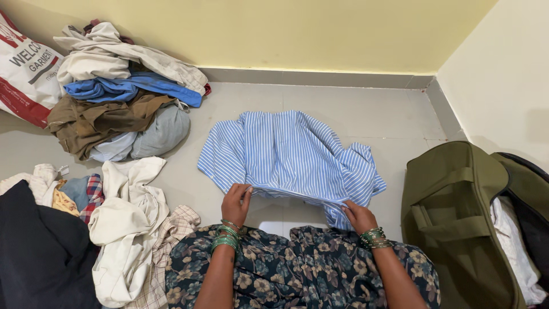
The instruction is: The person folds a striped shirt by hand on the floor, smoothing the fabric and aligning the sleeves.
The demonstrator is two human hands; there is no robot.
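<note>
Nearest, the left hand [235,203] and right hand [358,216] each pinch the near hem of a blue-and-white striped cotton shirt [289,154] spread on the grey tiled floor [394,117], bare toward the yellow wall [286,28]. An olive canvas bag [452,223] lies right; heaped clothes [120,91] and a white-and-red printed sack [26,68] sit far left.

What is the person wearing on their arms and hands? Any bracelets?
Yes! Both arms are bare, with no sleeves showing. The left hand has a stack of thin green bangles around its wrist. The right hand has a similar stack of green bangles. No rings or gloves are visible.
</note>
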